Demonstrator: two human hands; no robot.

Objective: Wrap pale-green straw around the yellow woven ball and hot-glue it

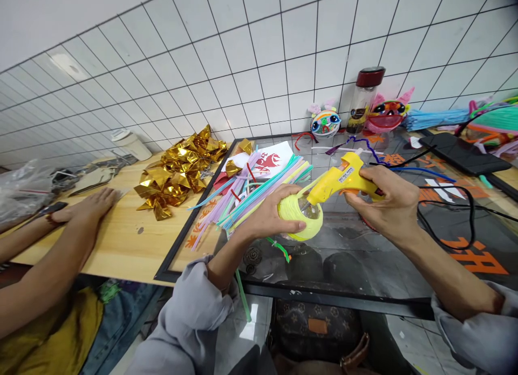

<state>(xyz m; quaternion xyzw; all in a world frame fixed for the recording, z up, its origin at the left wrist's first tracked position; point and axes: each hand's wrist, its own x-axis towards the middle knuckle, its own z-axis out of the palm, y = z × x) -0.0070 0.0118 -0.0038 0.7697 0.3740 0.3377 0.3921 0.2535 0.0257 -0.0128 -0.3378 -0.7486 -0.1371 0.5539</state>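
My left hand (273, 213) is closed around a round clear ball wrapped in yellow pipe cleaner (309, 230). A bare, see-through patch shows near the ball's top. In my right hand (388, 194) is a yellow hot glue gun (338, 181), gripped by its handle. Its nozzle points down to the left and meets the ball at the bare patch; whether glue is coming out I cannot tell. Beside my left hand lies a bundle of pastel pipe cleaners (251, 194). A short green pipe cleaner piece (280, 249) rests on the glass just below the ball.
Folded gold paper pieces (178, 170) are heaped on the wooden table at left, near a co-worker's hands (97, 199). Two decorated animal-face balls (326, 122) and a glass bottle (361, 102) stand by the tiled wall. A phone (465, 151) and a black cable (471, 218) lie at right.
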